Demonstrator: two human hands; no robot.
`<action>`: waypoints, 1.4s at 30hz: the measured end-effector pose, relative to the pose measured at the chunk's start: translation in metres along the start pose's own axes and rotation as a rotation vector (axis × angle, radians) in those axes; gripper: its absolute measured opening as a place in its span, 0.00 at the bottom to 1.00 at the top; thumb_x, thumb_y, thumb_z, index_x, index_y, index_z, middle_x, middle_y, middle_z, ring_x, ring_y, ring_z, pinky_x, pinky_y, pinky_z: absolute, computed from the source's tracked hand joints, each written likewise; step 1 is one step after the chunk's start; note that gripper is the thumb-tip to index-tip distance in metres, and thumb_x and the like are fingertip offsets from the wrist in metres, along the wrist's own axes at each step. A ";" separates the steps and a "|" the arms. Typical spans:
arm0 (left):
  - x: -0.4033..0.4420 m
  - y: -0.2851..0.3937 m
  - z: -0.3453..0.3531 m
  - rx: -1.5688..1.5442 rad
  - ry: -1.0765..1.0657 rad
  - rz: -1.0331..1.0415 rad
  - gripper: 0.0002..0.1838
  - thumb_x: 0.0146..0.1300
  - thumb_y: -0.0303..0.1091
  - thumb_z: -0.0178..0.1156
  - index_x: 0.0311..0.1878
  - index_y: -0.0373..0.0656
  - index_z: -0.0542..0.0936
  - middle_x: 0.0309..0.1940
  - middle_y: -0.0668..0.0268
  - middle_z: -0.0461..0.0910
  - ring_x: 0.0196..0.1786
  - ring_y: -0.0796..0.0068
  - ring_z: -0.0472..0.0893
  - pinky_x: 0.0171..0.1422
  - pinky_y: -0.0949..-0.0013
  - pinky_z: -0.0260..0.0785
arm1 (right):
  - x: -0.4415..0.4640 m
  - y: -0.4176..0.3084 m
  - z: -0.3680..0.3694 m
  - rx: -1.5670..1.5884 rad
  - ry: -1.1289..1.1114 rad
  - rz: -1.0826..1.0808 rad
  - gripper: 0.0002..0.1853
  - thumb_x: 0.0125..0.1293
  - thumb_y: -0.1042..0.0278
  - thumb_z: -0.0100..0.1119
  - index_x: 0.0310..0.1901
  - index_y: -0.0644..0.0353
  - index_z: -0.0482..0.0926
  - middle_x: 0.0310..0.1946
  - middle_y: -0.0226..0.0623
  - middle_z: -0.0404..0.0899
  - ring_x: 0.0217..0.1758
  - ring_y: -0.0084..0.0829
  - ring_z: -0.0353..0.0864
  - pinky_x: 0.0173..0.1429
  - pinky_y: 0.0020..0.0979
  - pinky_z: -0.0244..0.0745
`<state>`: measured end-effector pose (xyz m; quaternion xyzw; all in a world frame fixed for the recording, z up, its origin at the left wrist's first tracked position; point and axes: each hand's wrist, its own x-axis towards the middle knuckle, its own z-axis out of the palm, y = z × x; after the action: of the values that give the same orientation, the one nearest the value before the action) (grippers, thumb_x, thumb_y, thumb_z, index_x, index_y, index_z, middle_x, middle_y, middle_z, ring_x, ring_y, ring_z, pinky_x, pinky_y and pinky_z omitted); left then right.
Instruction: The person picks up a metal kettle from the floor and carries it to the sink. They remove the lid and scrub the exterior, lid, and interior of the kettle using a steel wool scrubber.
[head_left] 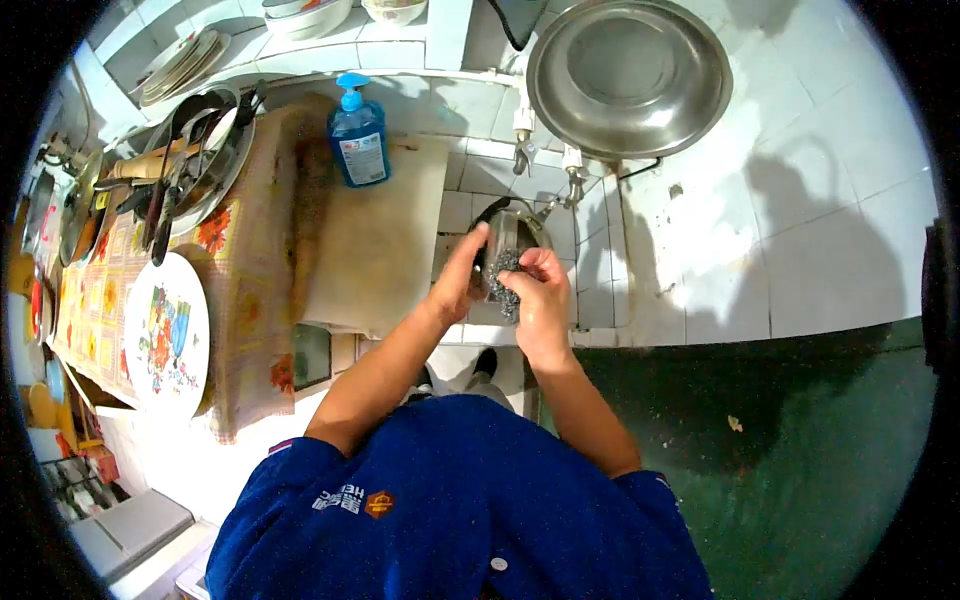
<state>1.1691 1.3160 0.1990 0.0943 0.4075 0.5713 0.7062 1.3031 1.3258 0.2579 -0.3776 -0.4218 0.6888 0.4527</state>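
Right hand point(541, 298): we pinch the steel scrubber point(508, 284) between fingers.
Left hand point(461, 272): beside the shiny vessel point(513, 234); we cannot tell its grip.

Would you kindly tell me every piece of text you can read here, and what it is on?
Blue shirt: "HE", apparently, inverted; the remaining print is too blurred to read.
Blue pump bottle: label too small to read.
White round panel: lettering beneath its picture, unreadable.
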 end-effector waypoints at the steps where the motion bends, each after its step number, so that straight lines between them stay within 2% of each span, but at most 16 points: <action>1: -0.001 0.000 0.003 0.012 0.038 -0.061 0.20 0.72 0.55 0.52 0.49 0.49 0.81 0.40 0.69 0.81 0.44 0.77 0.78 0.49 0.61 0.71 | -0.002 0.003 0.000 0.009 0.000 -0.002 0.13 0.54 0.82 0.63 0.40 0.58 0.73 0.34 0.27 0.73 0.37 0.20 0.72 0.43 0.23 0.69; 6: 0.000 -0.005 -0.007 0.084 0.000 0.205 0.26 0.72 0.54 0.54 0.54 0.37 0.79 0.46 0.64 0.81 0.50 0.74 0.78 0.54 0.71 0.70 | -0.004 0.003 0.003 -0.060 -0.036 -0.054 0.15 0.56 0.81 0.64 0.44 0.57 0.72 0.36 0.29 0.74 0.38 0.22 0.74 0.45 0.25 0.71; 8: -0.009 0.003 -0.002 0.412 0.145 0.501 0.30 0.70 0.50 0.58 0.63 0.33 0.74 0.53 0.59 0.80 0.57 0.69 0.76 0.64 0.70 0.68 | 0.006 -0.006 0.002 0.012 0.013 -0.047 0.15 0.57 0.80 0.64 0.44 0.57 0.73 0.36 0.30 0.74 0.39 0.23 0.74 0.46 0.25 0.72; 12: -0.013 0.008 -0.010 0.900 -0.024 0.943 0.36 0.68 0.48 0.63 0.71 0.37 0.66 0.62 0.60 0.75 0.61 0.65 0.75 0.69 0.65 0.64 | 0.033 -0.029 -0.014 0.139 -0.002 0.112 0.16 0.56 0.79 0.64 0.46 0.58 0.73 0.39 0.32 0.77 0.40 0.25 0.77 0.47 0.28 0.75; 14: -0.005 0.007 -0.002 0.814 -0.032 0.942 0.34 0.70 0.53 0.59 0.70 0.40 0.68 0.60 0.62 0.75 0.58 0.65 0.77 0.66 0.64 0.67 | 0.036 -0.022 -0.022 0.109 -0.061 0.086 0.16 0.56 0.80 0.64 0.46 0.58 0.73 0.38 0.32 0.77 0.40 0.25 0.77 0.47 0.28 0.75; 16: -0.010 0.015 0.013 0.185 0.024 0.128 0.31 0.72 0.58 0.52 0.66 0.42 0.71 0.55 0.63 0.77 0.53 0.69 0.77 0.62 0.65 0.69 | 0.031 -0.015 -0.022 -0.029 -0.138 0.002 0.15 0.58 0.81 0.61 0.46 0.58 0.72 0.37 0.30 0.75 0.41 0.22 0.75 0.48 0.25 0.73; 17: -0.014 0.017 0.029 0.129 0.030 0.076 0.30 0.74 0.62 0.46 0.60 0.44 0.76 0.50 0.65 0.78 0.50 0.72 0.77 0.57 0.67 0.70 | 0.032 -0.009 -0.025 -0.115 -0.145 -0.049 0.15 0.58 0.81 0.61 0.46 0.58 0.72 0.37 0.29 0.74 0.41 0.22 0.74 0.48 0.24 0.72; 20: 0.018 -0.004 0.006 0.328 0.096 0.218 0.31 0.74 0.60 0.48 0.61 0.40 0.75 0.52 0.64 0.78 0.52 0.71 0.77 0.58 0.65 0.71 | 0.037 -0.005 -0.032 -0.174 -0.178 -0.064 0.15 0.58 0.80 0.62 0.46 0.58 0.72 0.38 0.29 0.74 0.41 0.21 0.74 0.48 0.24 0.71; 21: 0.019 -0.004 0.009 0.539 0.224 0.525 0.39 0.69 0.66 0.51 0.66 0.39 0.72 0.58 0.59 0.78 0.58 0.69 0.77 0.62 0.64 0.69 | 0.037 -0.008 -0.034 -0.146 -0.180 -0.030 0.16 0.58 0.78 0.64 0.46 0.58 0.71 0.39 0.30 0.75 0.41 0.22 0.73 0.48 0.25 0.71; 22: 0.018 0.000 0.009 0.542 0.229 0.526 0.39 0.69 0.66 0.51 0.66 0.39 0.72 0.58 0.59 0.78 0.58 0.69 0.77 0.62 0.64 0.69 | 0.039 -0.013 -0.036 -0.142 -0.184 -0.028 0.16 0.58 0.78 0.64 0.46 0.58 0.71 0.39 0.30 0.75 0.41 0.22 0.73 0.48 0.25 0.71; 25: 0.005 0.020 0.011 1.002 0.129 0.982 0.39 0.65 0.56 0.62 0.69 0.35 0.69 0.64 0.50 0.75 0.64 0.56 0.75 0.69 0.61 0.65 | 0.041 -0.032 -0.042 0.023 -0.289 0.071 0.17 0.59 0.78 0.64 0.48 0.58 0.70 0.39 0.28 0.74 0.43 0.20 0.73 0.48 0.23 0.71; 30: 0.023 -0.008 0.028 0.619 0.279 0.861 0.38 0.70 0.63 0.50 0.71 0.42 0.66 0.61 0.58 0.77 0.61 0.60 0.76 0.66 0.61 0.68 | 0.062 -0.019 -0.057 -0.079 -0.416 -0.023 0.20 0.57 0.81 0.66 0.49 0.56 0.70 0.38 0.30 0.75 0.40 0.21 0.74 0.46 0.24 0.73; 32: 0.014 -0.011 0.038 0.093 0.124 0.165 0.38 0.72 0.65 0.44 0.69 0.41 0.68 0.55 0.62 0.78 0.55 0.68 0.77 0.64 0.66 0.69 | 0.064 -0.015 -0.065 -0.310 -0.508 -0.144 0.19 0.58 0.79 0.66 0.48 0.57 0.70 0.37 0.29 0.74 0.40 0.19 0.74 0.45 0.23 0.71; 34: 0.015 -0.017 0.032 0.028 0.139 0.206 0.32 0.72 0.57 0.52 0.68 0.41 0.69 0.50 0.66 0.78 0.51 0.73 0.77 0.61 0.68 0.68 | 0.062 -0.014 -0.072 -0.264 -0.522 0.000 0.19 0.59 0.73 0.68 0.48 0.59 0.70 0.39 0.28 0.72 0.43 0.19 0.72 0.50 0.23 0.69; 37: 0.010 -0.010 0.026 0.714 0.257 0.767 0.39 0.53 0.40 0.74 0.68 0.42 0.69 0.54 0.64 0.76 0.56 0.66 0.75 0.62 0.64 0.67 | 0.064 -0.012 -0.073 -0.058 -0.417 0.118 0.17 0.61 0.75 0.66 0.49 0.59 0.70 0.41 0.29 0.73 0.45 0.21 0.73 0.51 0.24 0.71; 42: 0.001 -0.006 0.029 1.049 0.089 0.902 0.47 0.48 0.49 0.76 0.70 0.42 0.67 0.67 0.59 0.66 0.64 0.64 0.70 0.66 0.61 0.65 | 0.071 -0.030 -0.063 -0.011 -0.422 0.118 0.18 0.61 0.78 0.65 0.50 0.59 0.70 0.41 0.30 0.74 0.44 0.21 0.73 0.50 0.24 0.71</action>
<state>1.1928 1.3246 0.2138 0.5601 0.5793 0.5399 0.2433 1.3475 1.4152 0.2532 -0.2515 -0.4884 0.7755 0.3111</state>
